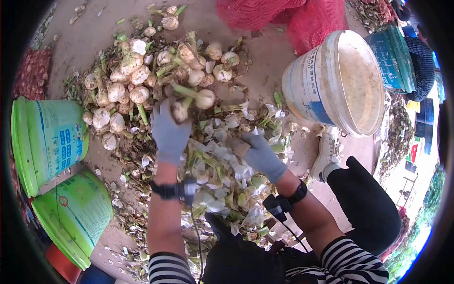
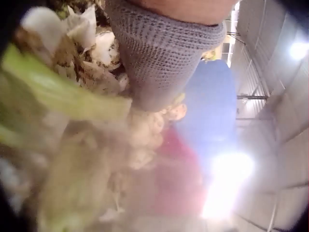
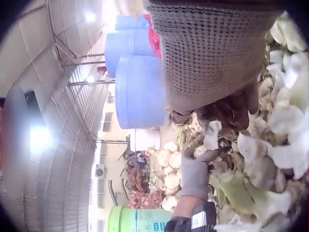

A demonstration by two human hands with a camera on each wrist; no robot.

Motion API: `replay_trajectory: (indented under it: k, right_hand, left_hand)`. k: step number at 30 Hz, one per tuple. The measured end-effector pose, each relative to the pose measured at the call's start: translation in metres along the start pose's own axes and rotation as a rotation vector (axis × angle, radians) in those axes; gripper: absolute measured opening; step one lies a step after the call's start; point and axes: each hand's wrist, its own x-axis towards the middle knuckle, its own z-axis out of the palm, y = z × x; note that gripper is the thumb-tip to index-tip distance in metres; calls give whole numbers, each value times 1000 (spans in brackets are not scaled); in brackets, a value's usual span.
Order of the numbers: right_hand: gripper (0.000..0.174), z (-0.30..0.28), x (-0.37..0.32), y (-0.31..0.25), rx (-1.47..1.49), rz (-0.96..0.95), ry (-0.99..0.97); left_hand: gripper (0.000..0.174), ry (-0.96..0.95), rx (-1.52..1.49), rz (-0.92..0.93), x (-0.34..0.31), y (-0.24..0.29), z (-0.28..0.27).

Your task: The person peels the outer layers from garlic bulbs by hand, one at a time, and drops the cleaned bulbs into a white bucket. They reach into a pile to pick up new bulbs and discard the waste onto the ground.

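Note:
My left hand, in a grey knit glove, grips a dirt-streaked garlic bulb at the edge of the pile. Just beyond it lies a paler garlic bulb with a thick green stem. Over the loose peelings is my right hand, also gloved, its brown-stained fingers bent downward. I cannot tell whether that hand holds anything. Blur covers much of the left wrist view, where a green stem crosses near the glove.
Beyond my left hand spreads a heap of garlic bulbs. Green buckets stand at left; a white bucket leans at right near a shoe. Red mesh bags lie at the far side. Blue barrels appear in the right wrist view.

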Motion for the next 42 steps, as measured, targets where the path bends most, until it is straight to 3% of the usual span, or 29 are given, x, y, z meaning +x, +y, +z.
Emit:
replay_trajectory:
  k: [1,2,4,6,9,14,16,17,19,23,25,26,28,32,34,35,37,38,40,42]
  right_hand:
    - [39,3,5,2,-231,-13,6]
    - [39,11,10,2,-227,-3,5]
    - [39,28,17,-8,239,-25,-19]
    - [35,34,17,-21,198,-98,-6]
    - [30,34,14,-35,-15,82,-81]
    - [21,31,2,-42,-184,11,-162]
    - [19,32,-1,-35,-61,113,-133]
    - [19,33,-2,-32,-64,111,-140]
    - [27,36,-5,-29,-111,-133,-111]
    - [25,39,-6,-35,-123,50,-119]
    - [25,47,-6,-50,27,249,-213]
    - [25,46,-7,-54,24,248,-218]
    - [24,41,-7,-60,-26,204,-286]
    - [23,44,-9,-32,-72,-7,-198]
    - [18,44,-9,-27,163,295,-155]
    - [18,47,-13,-24,161,298,-156]
    - [16,61,-17,-27,-19,-323,-28]
    - [16,60,-19,-32,-20,-322,-31]
    - [15,56,-24,-47,-156,-93,-134]
    - [17,58,-22,-42,3,-1,-123]
  left_hand:
    - [58,12,-140,25,-16,6,-11]
    - [60,23,-280,46,-32,11,-20]
    - [61,3,-329,44,-63,24,-29]
    - [62,-4,-386,38,-82,36,-31]
    - [70,-68,-429,28,-98,38,-37]
    - [72,-175,-580,-51,-107,23,-53]
    - [70,-314,-1015,-201,-110,21,-55]
    - [70,-306,-1015,-204,-111,19,-58]
    - [70,-521,-1787,-570,-111,16,-64]
    - [74,-444,-1739,-497,-119,20,-65]
    - [79,-417,-1403,-426,-123,14,-60]
    - [79,-412,-1404,-428,-123,11,-62]
    - [72,-556,-1814,-538,-121,8,-69]
    - [67,-597,-1890,-565,-126,10,-67]
    - [67,-201,-1382,-298,-133,22,-50]
    - [67,-200,-1383,-300,-135,21,-50]
    - [66,-78,-1159,-119,-137,18,-54]
    - [66,-75,-1159,-122,-138,16,-60]
    - [63,-257,-2084,-900,-139,15,-77]
    - [57,-264,-2090,-834,-137,21,-81]
